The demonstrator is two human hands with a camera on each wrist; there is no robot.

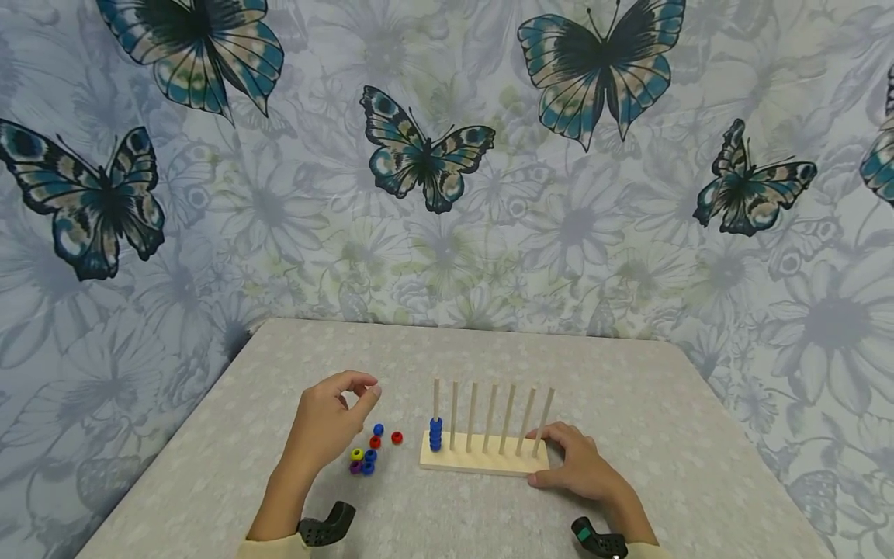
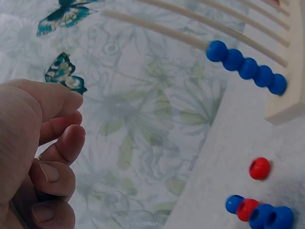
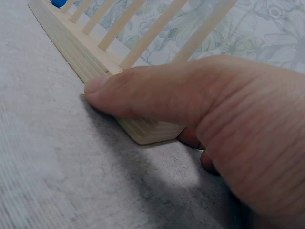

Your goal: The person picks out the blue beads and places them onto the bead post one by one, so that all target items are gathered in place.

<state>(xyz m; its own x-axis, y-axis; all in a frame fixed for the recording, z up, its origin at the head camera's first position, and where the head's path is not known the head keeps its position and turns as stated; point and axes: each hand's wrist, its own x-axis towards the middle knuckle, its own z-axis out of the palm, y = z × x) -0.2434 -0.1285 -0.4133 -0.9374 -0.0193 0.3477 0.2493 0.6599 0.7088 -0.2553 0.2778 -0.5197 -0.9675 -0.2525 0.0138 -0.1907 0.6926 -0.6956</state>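
My right hand [image 1: 578, 464] grips the right end of a wooden peg stand [image 1: 482, 463], thumb [image 3: 119, 93] along the front edge and fingers behind it. Several thin upright pegs rise from the base. Blue beads [image 1: 436, 435] are stacked on the leftmost peg; the other pegs are bare. My left hand [image 1: 327, 419] is raised left of the stand, fingers loosely curled, thumb and index tips close together; no bead shows between them. Below and right of it lie loose beads: red [image 1: 396, 438], blue [image 1: 379, 428], yellow [image 1: 357, 454] and purple [image 1: 355, 467].
The pale patterned tabletop [image 1: 489, 520] reaches back to a wall [image 1: 447, 272] hung with a floral and butterfly print. Dark wrist devices sit at the left wrist [image 1: 327, 526] and right wrist [image 1: 599, 539].
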